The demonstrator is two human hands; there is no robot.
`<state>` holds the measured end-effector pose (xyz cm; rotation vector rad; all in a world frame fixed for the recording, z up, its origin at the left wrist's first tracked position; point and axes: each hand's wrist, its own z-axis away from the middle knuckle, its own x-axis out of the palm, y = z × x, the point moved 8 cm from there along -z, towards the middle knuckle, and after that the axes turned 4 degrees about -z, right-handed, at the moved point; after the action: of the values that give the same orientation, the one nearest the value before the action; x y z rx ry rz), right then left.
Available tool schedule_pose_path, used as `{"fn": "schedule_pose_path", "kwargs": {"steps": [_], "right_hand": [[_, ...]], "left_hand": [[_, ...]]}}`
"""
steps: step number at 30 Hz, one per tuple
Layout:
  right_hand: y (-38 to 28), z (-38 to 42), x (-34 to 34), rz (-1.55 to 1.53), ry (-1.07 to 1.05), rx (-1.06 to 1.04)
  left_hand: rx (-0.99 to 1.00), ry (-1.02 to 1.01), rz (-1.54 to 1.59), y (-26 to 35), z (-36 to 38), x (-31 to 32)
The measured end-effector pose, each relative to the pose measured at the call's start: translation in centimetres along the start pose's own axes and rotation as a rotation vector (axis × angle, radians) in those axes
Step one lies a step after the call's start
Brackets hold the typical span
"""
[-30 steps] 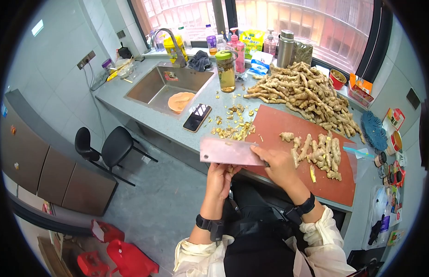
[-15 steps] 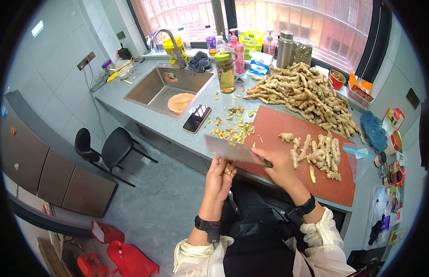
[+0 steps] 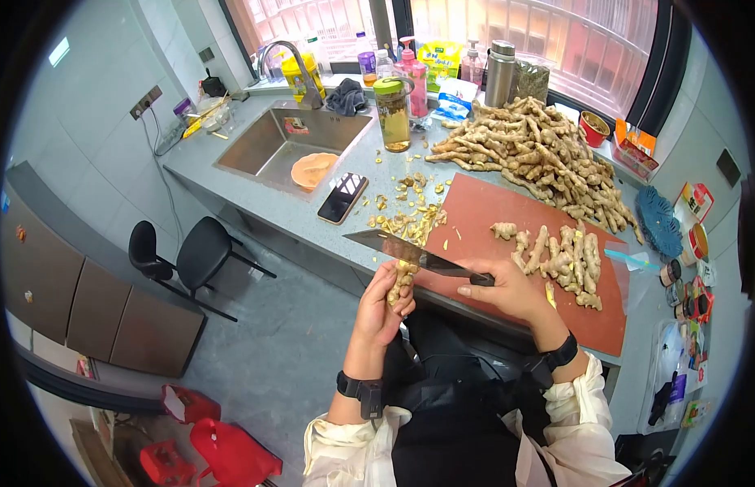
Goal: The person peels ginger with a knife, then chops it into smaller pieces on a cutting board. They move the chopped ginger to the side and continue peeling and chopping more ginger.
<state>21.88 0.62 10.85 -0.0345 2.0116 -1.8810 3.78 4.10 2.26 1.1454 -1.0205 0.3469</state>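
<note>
My left hand (image 3: pixel 381 304) is closed around a knobbly piece of ginger (image 3: pixel 401 284), held upright in front of the counter edge. In my right hand (image 3: pixel 511 290) is the black handle of a wide-bladed knife (image 3: pixel 402 250). The blade points left and lies across the top of the held ginger. Behind my hands, small ginger trimmings (image 3: pixel 412 225) are scattered beside the reddish-brown cutting board (image 3: pixel 483 219). Several ginger pieces (image 3: pixel 568 258) lie in a row on the board, with a large ginger heap (image 3: pixel 536 158) behind them.
A phone (image 3: pixel 343 198) lies near the sink (image 3: pixel 264 150), which holds an orange bowl (image 3: pixel 314 170). A green-lidded bottle (image 3: pixel 393 118) and a steel flask (image 3: pixel 499 73) stand at the back. Jars (image 3: pixel 674 292) line the right side. A black chair (image 3: pixel 205 252) is at the left.
The knife has tilted and moved slightly right and down, its blade now across the ginger top. My left hand has turned, showing more of the ginger. My right hand has shifted right.
</note>
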Motion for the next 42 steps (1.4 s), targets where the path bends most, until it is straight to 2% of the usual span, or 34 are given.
{"fn": "schedule_pose_path", "kwargs": {"steps": [9,11,13,14,16,17,18,19,20,22,24,26,28,31,35,38,40,41,42], "right_hand": [[-0.2,0.4,0.3,0.016,-0.059,0.006],[-0.1,0.4,0.7,-0.017,-0.078,0.028],[-1.2,0.6,0.7,0.111,0.008,-0.121],[-0.8,0.5,1.2,0.11,0.009,-0.121],[-1.4,0.6,1.3,0.39,0.183,-0.305],[-1.6,0.8,1.7,0.391,0.185,-0.308],[-2.1,1.0,2.0,0.539,0.228,-0.288],[-2.4,1.3,2.2,0.686,0.27,-0.265],[-2.5,1.5,2.5,0.686,0.272,-0.266],[-2.9,1.8,3.1,1.009,0.315,-0.297],[-2.9,1.8,3.0,0.976,0.311,-0.3],[-2.9,1.6,2.7,0.943,0.308,-0.303],[-3.2,1.4,1.8,0.534,0.265,-0.382],[-3.2,1.0,1.3,0.486,0.163,-0.319],[-3.3,0.9,1.3,0.433,0.13,-0.298],[-2.8,1.1,1.9,0.448,0.197,-0.29],[-2.6,1.4,2.2,0.62,0.297,-0.212],[-2.4,1.3,2.4,0.622,0.295,-0.215],[-2.1,1.3,2.3,0.474,0.314,-0.259]], "left_hand": [[-0.03,-0.107,-0.034,0.9,0.1,1.1],[-0.017,-0.078,-0.07,0.9,0.2,1.0],[-0.002,-0.049,-0.106,0.9,0.3,1.1],[0.011,0.012,-0.107,0.8,0.4,1.1],[0.025,0.07,-0.11,0.5,0.4,0.8],[0.043,0.077,-0.047,0.2,0.3,0.5],[0.06,0.084,0.017,-0.2,0.4,-0.2],[0.081,-0.018,0.041,-0.4,0.1,0.1],[0.039,0.099,0.12,-1.3,0.4,-1.1],[0.009,0.407,0.15,-1.3,1.2,-0.8],[-0.003,0.427,0.16,-1.2,1.4,-0.9],[-0.006,0.238,0.172,-1.0,0.9,-1.0],[0.02,0.019,0.045,-0.1,0.2,-0.7],[-0.011,0.005,0.07,0.4,0.3,-0.9],[-0.033,-0.022,0.03,0.1,0.3,-0.9],[-0.018,0.022,0.025,-0.4,0.2,-0.5],[-0.004,0.046,0.107,-1.0,0.2,0.3],[0.008,0.07,0.189,-0.9,0.3,0.6],[0.012,0.07,0.189,-0.6,0.3,0.9]]}}
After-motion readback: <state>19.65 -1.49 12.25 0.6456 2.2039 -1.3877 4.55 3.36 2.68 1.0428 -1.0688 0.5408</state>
